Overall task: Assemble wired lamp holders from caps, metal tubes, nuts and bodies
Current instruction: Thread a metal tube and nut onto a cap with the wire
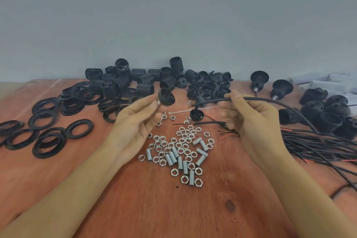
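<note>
My left hand [138, 121] holds a black cap [166, 96] above the table, thumb and fingers pinching a short metal tube that sticks out of it. My right hand [245, 116] grips a black cable [270, 100] whose stripped end points left toward the cap, a small gap between them. Below both hands lies a loose heap of metal nuts [182, 141] and threaded tubes [173, 157]. Another black cap [196, 114] sits on the table between my hands.
Black rings [48, 135] are spread at the left. Black lamp bodies [123, 81] and caps [209, 87] are piled along the wall. Two assembled holders [259, 80] stand at the back right, with more bodies [326, 112] and a bundle of cables [318, 145] on the right.
</note>
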